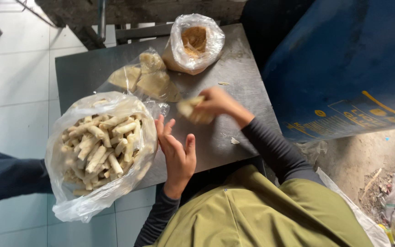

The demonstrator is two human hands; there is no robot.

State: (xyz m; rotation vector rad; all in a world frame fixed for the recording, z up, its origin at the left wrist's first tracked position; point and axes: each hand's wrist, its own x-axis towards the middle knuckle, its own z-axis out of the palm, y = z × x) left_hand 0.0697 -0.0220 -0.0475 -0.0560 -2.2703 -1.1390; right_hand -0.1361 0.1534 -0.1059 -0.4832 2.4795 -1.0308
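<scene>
My left hand [177, 151] lies open, palm up, on the grey metal table [234, 91], just right of a big clear plastic bag [99, 146] full of pale rolled food sticks. My right hand [216, 103] is above the middle of the table with its fingers closed on a pale, folded wrapper piece [189, 110]; it is blurred. A clear bag holding flat pale wrapper sheets [145, 77] lies behind the big bag. Further back stands an open plastic bag of brownish filling [194, 41].
A large blue drum [344, 68] stands right of the table. Small scraps [234, 141] lie on the metal top. A dark blue sleeve of another person [5, 176] shows at the left. White floor tiles lie at the left, and dirt and litter at the lower right.
</scene>
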